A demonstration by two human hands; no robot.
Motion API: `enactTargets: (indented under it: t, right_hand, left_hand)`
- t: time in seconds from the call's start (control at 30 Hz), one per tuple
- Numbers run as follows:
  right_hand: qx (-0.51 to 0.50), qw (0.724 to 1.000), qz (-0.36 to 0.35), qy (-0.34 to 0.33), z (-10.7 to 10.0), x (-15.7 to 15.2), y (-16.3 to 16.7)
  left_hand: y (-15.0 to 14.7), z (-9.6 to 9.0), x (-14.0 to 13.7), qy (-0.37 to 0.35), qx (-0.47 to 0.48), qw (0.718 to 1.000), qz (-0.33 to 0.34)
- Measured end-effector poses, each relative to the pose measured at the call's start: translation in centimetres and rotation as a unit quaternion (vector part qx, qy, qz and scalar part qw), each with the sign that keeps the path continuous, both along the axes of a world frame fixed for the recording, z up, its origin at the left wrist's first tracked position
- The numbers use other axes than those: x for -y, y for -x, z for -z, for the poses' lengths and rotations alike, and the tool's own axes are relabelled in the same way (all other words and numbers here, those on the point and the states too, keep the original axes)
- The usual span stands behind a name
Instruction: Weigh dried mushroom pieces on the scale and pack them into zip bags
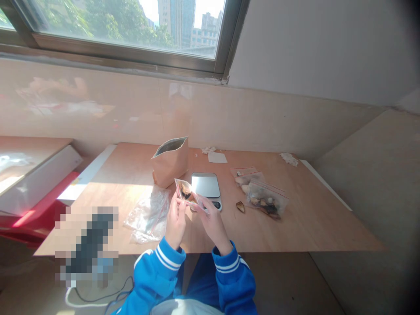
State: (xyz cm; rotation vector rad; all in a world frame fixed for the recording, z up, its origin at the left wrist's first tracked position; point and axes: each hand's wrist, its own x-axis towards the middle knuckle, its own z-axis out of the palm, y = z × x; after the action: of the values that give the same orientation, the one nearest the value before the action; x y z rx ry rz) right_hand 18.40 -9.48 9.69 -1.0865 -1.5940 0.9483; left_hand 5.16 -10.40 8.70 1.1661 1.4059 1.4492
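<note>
Between my two hands is a small clear zip bag (185, 191) with brown and dark pieces inside, tilted up above the table. My left hand (176, 218) pinches its left lower side. The right side is gripped by my right hand (211, 221), fingers closed on the plastic. Just behind the bag lies a kitchen scale (205, 185) with a shiny plate; my right hand partly covers its front with the display. A loose brown slice (240, 207) rests on the table right of the scale. What exactly the pieces are, I cannot tell.
A brown paper pouch (170, 164) stands with its mouth open behind my left hand. Crumpled clear plastic bags (149, 214) lie at left. Filled zip bags (267, 197) lie at right. White paper (217, 157) and scraps (289, 159) sit along the table's (315, 218) back.
</note>
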Motion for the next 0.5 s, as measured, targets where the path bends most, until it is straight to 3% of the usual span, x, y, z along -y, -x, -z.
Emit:
enactTargets:
  t: [0.17, 0.23, 0.37, 0.5]
  right_hand:
    - [-0.07, 0.993, 0.087, 0.021, -0.9, 0.0, -1.2]
    - [-0.082, 0.992, 0.096, 0.032, -1.0, 0.0, -1.8]
    - [-0.069, 0.996, 0.037, 0.049, -0.8, 0.0, -2.2]
    - [-0.035, 0.998, 0.005, 0.046, -0.1, 0.0, -2.2]
  left_hand:
    - [1.6, 0.2, -0.8, -0.035, 0.02, 0.996, -0.074]
    - [2.2, 0.2, -1.2, -0.027, 0.025, 0.998, -0.055]
    - [2.4, -0.5, -1.3, -0.017, 0.066, 0.997, 0.047]
    - [1.9, -1.2, -0.8, -0.002, 0.063, 0.998, 0.023]
